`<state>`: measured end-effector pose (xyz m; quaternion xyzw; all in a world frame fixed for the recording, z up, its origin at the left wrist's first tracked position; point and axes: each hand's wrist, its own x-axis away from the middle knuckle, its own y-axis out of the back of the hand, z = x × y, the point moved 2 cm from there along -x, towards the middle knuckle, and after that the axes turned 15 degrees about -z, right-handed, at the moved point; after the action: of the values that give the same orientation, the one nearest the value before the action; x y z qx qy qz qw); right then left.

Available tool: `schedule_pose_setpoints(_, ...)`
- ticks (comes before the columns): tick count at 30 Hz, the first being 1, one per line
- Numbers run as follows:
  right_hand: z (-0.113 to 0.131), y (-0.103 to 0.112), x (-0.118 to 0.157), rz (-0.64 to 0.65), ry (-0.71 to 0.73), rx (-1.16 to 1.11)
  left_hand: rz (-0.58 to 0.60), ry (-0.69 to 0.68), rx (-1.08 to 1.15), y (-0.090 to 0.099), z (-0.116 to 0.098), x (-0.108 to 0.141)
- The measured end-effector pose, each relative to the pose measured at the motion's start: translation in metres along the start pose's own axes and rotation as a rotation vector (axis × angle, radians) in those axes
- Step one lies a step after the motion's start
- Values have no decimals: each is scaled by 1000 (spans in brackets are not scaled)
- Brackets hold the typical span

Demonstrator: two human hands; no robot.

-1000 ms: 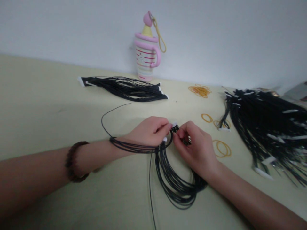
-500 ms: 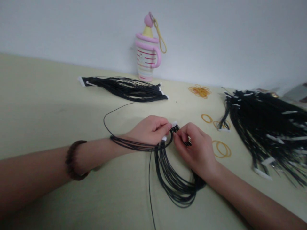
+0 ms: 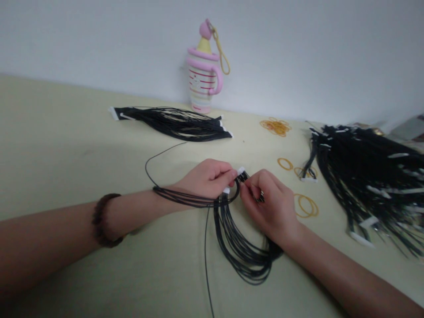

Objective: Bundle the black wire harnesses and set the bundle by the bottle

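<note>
Black wire harness (image 3: pixel 238 251) hanging in loops | left hand (image 3: pixel 207 179) closed on white connector (image 3: pixel 240 170) | right hand (image 3: pixel 268 201) pinching second connector (image 3: pixel 260 196) | yellow rubber bands (image 3: pixel 306 205) nearby

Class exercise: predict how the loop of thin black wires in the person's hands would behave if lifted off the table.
The loop of thin black wires is probably floppy, since it lies in soft, slack curves. It likely feels light for its size, as each strand looks very thin. The white connectors at the wire ends might snag on one another.
</note>
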<state>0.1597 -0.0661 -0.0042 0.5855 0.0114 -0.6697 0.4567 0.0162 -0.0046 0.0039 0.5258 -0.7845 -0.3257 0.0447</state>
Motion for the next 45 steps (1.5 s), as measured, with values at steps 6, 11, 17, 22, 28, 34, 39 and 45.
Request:
schedule_pose_setpoints(6, 0, -1, 1, 5, 21, 1, -5, 3, -17, 0, 0, 1)
schedule_pose_setpoints(11, 0, 0, 2, 5, 2, -5, 15, -5, 1, 0, 1, 0)
schedule_pose_setpoints(17, -1, 3, -7, -55, -9, -30, -53, 87, 71, -1, 0, -2)
schedule_pose_setpoints(22, -1, 6, -8, -57, -44, -44, -100, 159, 152, -1, 6, -2)
schedule_pose_setpoints(28, 0, 8, -7, -66, -46, -12, -159, 195, 263, 2, 13, -5)
schedule_pose_setpoints(34, -4, 10, -10, -81, -63, 10, -88, 88, 63, 2, 4, -5)
schedule_pose_setpoints(39, -4, 8, -8, -39, -59, 35, -72, 95, 43, 1, 5, -4)
schedule_pose_setpoints(45, -5, 5, -7, -26, -93, 25, -84, 25, -23, 1, 2, -4)
